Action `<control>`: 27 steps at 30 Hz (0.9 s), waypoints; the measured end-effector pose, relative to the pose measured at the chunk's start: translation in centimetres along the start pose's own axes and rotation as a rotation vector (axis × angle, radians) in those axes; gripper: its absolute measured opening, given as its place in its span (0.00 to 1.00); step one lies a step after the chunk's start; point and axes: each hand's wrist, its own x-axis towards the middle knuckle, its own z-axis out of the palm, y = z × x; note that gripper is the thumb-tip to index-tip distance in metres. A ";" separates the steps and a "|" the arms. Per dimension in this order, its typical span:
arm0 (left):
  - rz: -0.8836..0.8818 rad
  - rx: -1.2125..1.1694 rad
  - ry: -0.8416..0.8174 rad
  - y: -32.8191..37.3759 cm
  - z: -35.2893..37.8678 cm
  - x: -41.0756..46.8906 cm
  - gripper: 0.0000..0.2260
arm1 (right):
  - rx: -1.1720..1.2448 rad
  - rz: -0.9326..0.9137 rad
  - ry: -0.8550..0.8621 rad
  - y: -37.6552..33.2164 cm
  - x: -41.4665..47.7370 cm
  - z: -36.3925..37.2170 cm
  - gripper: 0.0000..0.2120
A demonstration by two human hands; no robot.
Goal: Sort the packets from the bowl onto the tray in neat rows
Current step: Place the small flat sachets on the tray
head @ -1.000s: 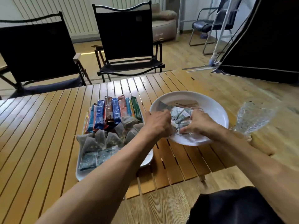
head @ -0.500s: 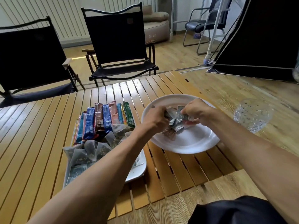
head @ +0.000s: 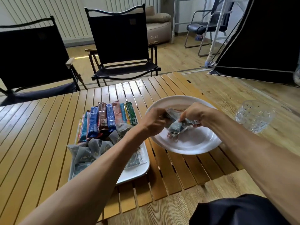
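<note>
Holding a small bunch of clear packets (head: 176, 127) just above the white bowl (head: 203, 148), both hands on it. The left hand (head: 154, 121) has its fingers curled on the bunch's left end and the right hand (head: 196, 113) pinches the right end. The bowl looks otherwise near empty; thin reddish loops lie under the bunch, can't tell what they are.

Packets likely very light, floppy film, slick and crinkly, so they slide against each other. Best pinched flat by an edge seam, one at a time, not by the middle. Contents loose, don't crush.

The tray (head: 139, 169) sits left of the bowl on the slatted bench (head: 40, 127). It carries a far row of colored stick packets (head: 110, 119) and mesh sachets (head: 97, 146) nearer, partly under the left forearm. A glass (head: 254, 116) stands right of the bowl.
</note>
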 end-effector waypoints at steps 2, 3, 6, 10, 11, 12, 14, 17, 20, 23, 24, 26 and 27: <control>-0.001 0.030 0.012 0.6 -1.5 -1.7 0.10 | 0.015 -0.024 0.009 0.0 -0.9 -0.1 0.02; 0.010 0.036 0.018 0.7 -2.5 -3.1 0.09 | 0.031 -0.039 0.021 -0.1 -1.5 -0.2 0.05; 0.048 0.097 0.042 -0.2 -6.1 -8.2 0.07 | 0.106 -0.125 0.085 -0.8 -3.7 -0.3 0.10; -0.006 0.188 0.059 -3.4 -8.3 -14.4 0.10 | 0.274 -0.250 0.107 -2.0 -7.1 1.8 0.09; -0.030 0.182 0.066 -4.2 -8.2 -15.3 0.09 | 0.299 -0.273 0.102 -2.2 -7.8 2.8 0.08; -0.045 0.181 0.077 -5.0 -8.0 -15.8 0.09 | 0.319 -0.291 0.090 -2.3 -8.4 3.8 0.08; -0.044 0.176 0.100 -6.0 -7.5 -16.1 0.08 | 0.350 -0.317 0.056 -2.1 -9.2 5.7 0.06; -0.026 0.208 0.096 -6.7 -7.4 -15.6 0.08 | 0.336 -0.340 0.018 -1.6 -9.7 7.3 0.02; -0.028 0.273 0.078 -7.7 -7.4 -15.1 0.08 | 0.282 -0.373 0.017 -1.1 -9.7 8.0 0.03; -0.018 0.433 0.070 -8.2 -7.1 -15.1 0.12 | 0.233 -0.397 0.034 -0.7 -9.5 8.5 0.05; -0.006 0.478 0.066 -8.2 -7.1 -15.2 0.15 | 0.227 -0.406 0.036 -0.6 -9.4 8.5 0.05; 0.021 0.535 0.045 -8.0 -7.1 -15.7 0.19 | 0.235 -0.422 0.033 -0.7 -9.3 8.6 0.04; 0.027 0.550 0.033 -8.0 -7.0 -15.9 0.21 | 0.251 -0.426 0.026 -0.7 -9.3 8.6 0.03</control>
